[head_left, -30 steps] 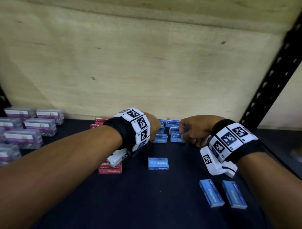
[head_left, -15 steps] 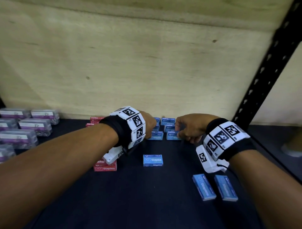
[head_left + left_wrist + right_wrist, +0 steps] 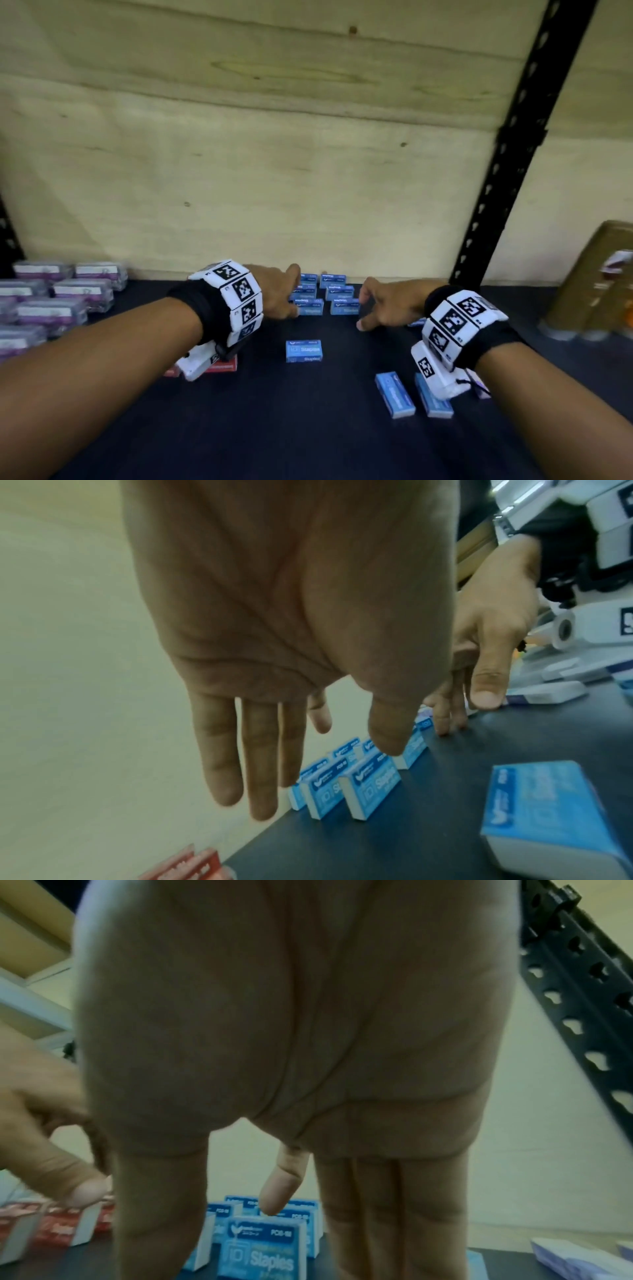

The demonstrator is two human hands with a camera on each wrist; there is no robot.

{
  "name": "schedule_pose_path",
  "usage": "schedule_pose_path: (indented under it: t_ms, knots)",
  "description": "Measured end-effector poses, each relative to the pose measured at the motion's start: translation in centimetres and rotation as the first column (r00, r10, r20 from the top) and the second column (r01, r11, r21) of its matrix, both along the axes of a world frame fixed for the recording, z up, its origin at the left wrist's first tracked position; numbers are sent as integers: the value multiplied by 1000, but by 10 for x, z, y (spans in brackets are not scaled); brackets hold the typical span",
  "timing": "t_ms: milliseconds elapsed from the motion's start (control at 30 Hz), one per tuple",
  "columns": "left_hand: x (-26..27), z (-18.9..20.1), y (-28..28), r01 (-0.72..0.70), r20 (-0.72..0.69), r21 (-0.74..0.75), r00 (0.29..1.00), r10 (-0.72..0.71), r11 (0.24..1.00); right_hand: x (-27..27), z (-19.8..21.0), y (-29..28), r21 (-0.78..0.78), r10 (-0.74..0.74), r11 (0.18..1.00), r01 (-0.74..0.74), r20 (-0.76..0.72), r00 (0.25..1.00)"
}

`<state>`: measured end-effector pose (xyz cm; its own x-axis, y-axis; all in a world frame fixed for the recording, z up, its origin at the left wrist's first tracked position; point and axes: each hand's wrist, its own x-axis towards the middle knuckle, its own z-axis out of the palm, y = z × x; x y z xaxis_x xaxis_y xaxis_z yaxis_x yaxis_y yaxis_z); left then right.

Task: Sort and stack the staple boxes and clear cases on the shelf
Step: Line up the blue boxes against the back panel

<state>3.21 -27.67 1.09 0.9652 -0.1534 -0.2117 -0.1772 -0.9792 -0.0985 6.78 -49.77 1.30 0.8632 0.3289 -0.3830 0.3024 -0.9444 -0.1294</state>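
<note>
Altogether three loose blue staple boxes (image 3: 303, 351)

From head height we are looking down at the shelf (image 3: 308, 428). Our wrist cameras are peering close along each palm, both sharing the blue staple boxes (image 3: 369, 785).

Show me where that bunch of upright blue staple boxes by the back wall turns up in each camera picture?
Head: the blue staple boxes stand at mid-height, about centre, at the foot of the wall.
Left wrist: below centre, slightly right.
Right wrist: bottom edge, left of centre, partly hidden.
Shared landmark: the pale wooden back wall just behind them.
</note>
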Motion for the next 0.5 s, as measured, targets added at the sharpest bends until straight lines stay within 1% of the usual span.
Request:
schedule_pose_path:
  t_ms: [67, 133, 200, 300, 367, 433, 500]
  knots:
    - [-9, 3, 1, 48, 62, 35, 997, -50, 998, -11, 2, -2, -28, 24, 999, -24, 8, 1000]
    - [-16, 5, -1, 102, 64, 29, 993, -103, 994, -23, 5, -4, -53, 66, 996, -65, 7, 998]
    - [-22, 5, -5, 131, -4, -18, 991, -131, 991, -32, 10, -4, -90, 95, 991, -96, -18, 995]
    - [-29, -1, -13, 149, -115, -83, 981, -158, 985, -42, 12, -4, -211, 104, 970, -125, -109, 989]
    - [-31, -3, -18, 145, -148, -95, 976, -158, 985, -46, 9, -3, -292, 95, 946, -139, -162, 982]
    - [-32, -3, -21, 141, -174, -100, 972, -156, 985, -49, 4, -2, -358, 89, 922, -150, -180, 980]
    - [-33, -4, -24, 149, -192, -86, 968, -163, 985, -53, 1, -1, -379, 94, 912, -156, -178, 980]
